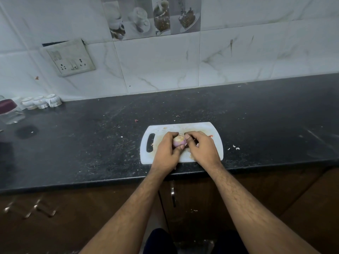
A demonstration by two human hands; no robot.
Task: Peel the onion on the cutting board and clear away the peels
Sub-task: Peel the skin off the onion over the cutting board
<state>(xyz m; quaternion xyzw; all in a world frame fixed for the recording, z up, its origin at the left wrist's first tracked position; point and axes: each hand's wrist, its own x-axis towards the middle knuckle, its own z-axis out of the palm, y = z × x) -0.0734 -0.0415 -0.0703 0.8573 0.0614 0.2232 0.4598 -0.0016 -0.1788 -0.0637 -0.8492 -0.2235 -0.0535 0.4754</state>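
Note:
A small purple onion (179,140) with a pale cut top sits between both hands over the white cutting board (201,127). My left hand (167,149) cups the onion from the left, thumb under it. My right hand (200,147) presses against its right side, fingertips pinched at the onion's top edge. Small peel scraps (211,136) lie on the board behind the right hand, and more bits (235,147) lie on the counter to the right. Much of the onion is hidden by the fingers.
The board lies near the front edge of a black stone counter (91,143). Far left stand three upturned white cups (41,102) and a glass jar with a maroon lid (10,111). A tiled wall with a socket plate (70,58) rises behind.

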